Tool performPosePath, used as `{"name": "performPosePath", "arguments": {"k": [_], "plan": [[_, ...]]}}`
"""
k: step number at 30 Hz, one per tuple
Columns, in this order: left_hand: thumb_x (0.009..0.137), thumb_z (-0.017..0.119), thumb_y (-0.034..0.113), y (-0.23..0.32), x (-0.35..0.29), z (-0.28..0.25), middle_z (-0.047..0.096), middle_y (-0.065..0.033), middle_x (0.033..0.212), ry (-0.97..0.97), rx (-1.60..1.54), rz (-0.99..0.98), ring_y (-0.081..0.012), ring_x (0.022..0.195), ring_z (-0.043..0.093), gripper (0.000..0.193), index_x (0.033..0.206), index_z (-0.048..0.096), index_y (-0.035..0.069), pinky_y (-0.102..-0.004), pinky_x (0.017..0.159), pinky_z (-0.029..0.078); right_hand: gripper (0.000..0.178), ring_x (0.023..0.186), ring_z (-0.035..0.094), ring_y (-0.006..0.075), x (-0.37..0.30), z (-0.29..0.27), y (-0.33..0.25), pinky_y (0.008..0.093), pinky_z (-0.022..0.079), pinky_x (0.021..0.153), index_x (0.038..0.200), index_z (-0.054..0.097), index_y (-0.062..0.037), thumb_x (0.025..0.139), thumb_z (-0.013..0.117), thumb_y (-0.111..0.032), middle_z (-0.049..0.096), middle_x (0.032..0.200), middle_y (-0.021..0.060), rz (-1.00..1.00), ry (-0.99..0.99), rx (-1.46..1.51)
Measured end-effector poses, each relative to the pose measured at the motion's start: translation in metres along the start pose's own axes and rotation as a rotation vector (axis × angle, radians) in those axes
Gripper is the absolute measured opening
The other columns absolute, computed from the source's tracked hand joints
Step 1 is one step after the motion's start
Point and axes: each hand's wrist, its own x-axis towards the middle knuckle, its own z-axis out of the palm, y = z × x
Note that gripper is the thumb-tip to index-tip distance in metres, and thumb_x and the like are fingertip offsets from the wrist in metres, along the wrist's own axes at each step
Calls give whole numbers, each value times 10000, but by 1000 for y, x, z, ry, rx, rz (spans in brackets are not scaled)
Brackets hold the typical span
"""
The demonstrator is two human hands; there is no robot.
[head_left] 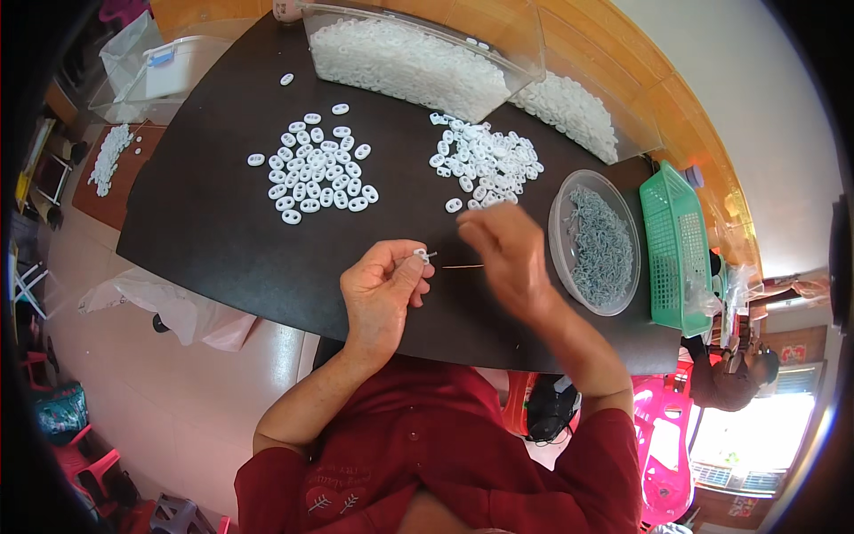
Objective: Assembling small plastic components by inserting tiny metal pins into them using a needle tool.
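My left hand (381, 283) pinches a small white oval plastic piece (421, 255) between thumb and fingers, above the dark table. A short grey metal bit, like a screw, sticks out of its right side. My right hand (509, 249) is raised to the right of it, smeared by motion. Its fingers look curled, but whether they hold anything is hidden. Just past that hand lies a loose pile of white two-holed oval pieces (498, 165). Another pile of white two-holed ovals (316, 169) is spread out farther left. Between my hands a thin brownish stick (458, 266) lies on the table.
A round clear tub (553, 245) of small grey screw-like pieces sits at the right, beside a green plastic basket (663, 240). Clear bins (418, 25) full of white pieces line the back of the dark table (222, 227). A person (734, 378) is at the far right.
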Motion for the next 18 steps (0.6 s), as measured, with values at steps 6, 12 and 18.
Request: {"name": "performPosePath", "arguments": {"k": [6,12,18], "plan": [[906,577,60,6,2,1,645,-79,804,-2,-27,-10,-77,632,569,140,1001,604,-39,-195,530,458,186,768,543,271,20,11,42,377,446,655,869,665,-73,697,662,-2,586,779,81,-161,-58,-360],[898,591,64,8,2,-2,646,-82,797,6,-53,-27,-78,627,570,138,989,607,-39,-196,532,460,169,769,514,267,28,18,47,370,428,636,805,625,-55,653,674,-1,556,781,77,-264,-186,-439],[899,594,77,11,4,-4,646,-77,795,34,-39,-15,-78,629,571,140,984,610,-34,-195,533,455,154,707,549,239,20,15,30,342,442,620,826,617,-35,695,695,-13,556,728,89,-185,-168,-161]]}}
